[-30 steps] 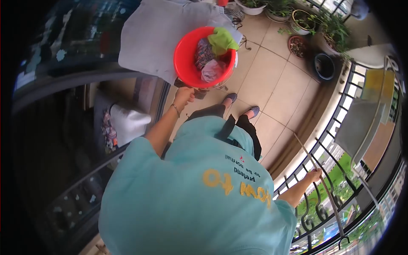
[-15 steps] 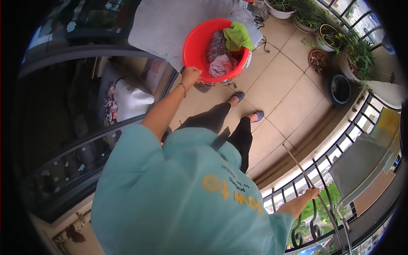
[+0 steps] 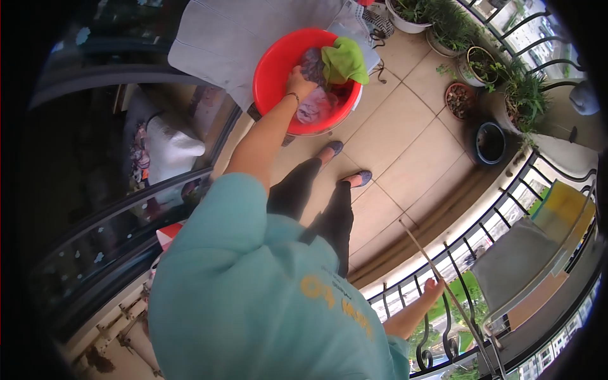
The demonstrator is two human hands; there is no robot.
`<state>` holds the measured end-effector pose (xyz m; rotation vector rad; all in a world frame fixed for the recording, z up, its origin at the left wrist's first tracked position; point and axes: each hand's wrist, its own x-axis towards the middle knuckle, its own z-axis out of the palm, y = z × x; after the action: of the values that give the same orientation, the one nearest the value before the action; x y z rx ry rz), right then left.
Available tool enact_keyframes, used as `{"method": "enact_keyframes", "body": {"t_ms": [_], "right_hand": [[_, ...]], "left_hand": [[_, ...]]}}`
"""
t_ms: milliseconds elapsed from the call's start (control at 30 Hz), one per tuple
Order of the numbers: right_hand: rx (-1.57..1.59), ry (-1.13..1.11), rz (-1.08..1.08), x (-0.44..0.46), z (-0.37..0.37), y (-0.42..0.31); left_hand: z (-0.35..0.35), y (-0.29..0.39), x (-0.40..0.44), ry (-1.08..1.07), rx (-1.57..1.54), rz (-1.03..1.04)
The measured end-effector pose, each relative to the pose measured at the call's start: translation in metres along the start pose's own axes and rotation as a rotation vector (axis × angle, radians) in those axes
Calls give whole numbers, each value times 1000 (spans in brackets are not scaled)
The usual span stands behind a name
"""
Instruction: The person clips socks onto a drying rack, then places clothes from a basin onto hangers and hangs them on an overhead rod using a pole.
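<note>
My left hand (image 3: 300,87) reaches into a red basin (image 3: 269,66), its fingers curled on a dark patterned garment (image 3: 311,62). Beside that garment in the basin lie a pale pink cloth (image 3: 315,109) and a bright green cloth (image 3: 344,60), which hangs over the far rim. Off to the right, my right hand (image 3: 433,288) is closed around a long thin pole (image 3: 415,239) near the railing. The pole's lower part runs down toward the bottom right.
Grey fabric (image 3: 218,44) is spread beside the basin. Potted plants (image 3: 451,30) and a dark blue pot (image 3: 491,143) line the far right. A black railing (image 3: 448,278) curves along the right, with a grey cloth (image 3: 516,259) beyond it. Glass doors (image 3: 69,190) stand at left.
My left hand has moved from the basin's rim into the basin, onto the patterned garment. My right hand stays at the pole. The whole view has shifted slightly.
</note>
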<state>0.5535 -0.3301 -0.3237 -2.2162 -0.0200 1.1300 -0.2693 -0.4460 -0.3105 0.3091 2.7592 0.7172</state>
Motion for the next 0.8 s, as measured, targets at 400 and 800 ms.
{"method": "enact_keyframes", "body": {"t_ms": [400,800], "right_hand": [[-701,-1125,-1046,-370,388,63],[-945,-1040,-1882,-479,539,108]], "left_hand": [[98,-66,3,-367,-256,-143],[70,-96,64,-110,-140,-110]]}}
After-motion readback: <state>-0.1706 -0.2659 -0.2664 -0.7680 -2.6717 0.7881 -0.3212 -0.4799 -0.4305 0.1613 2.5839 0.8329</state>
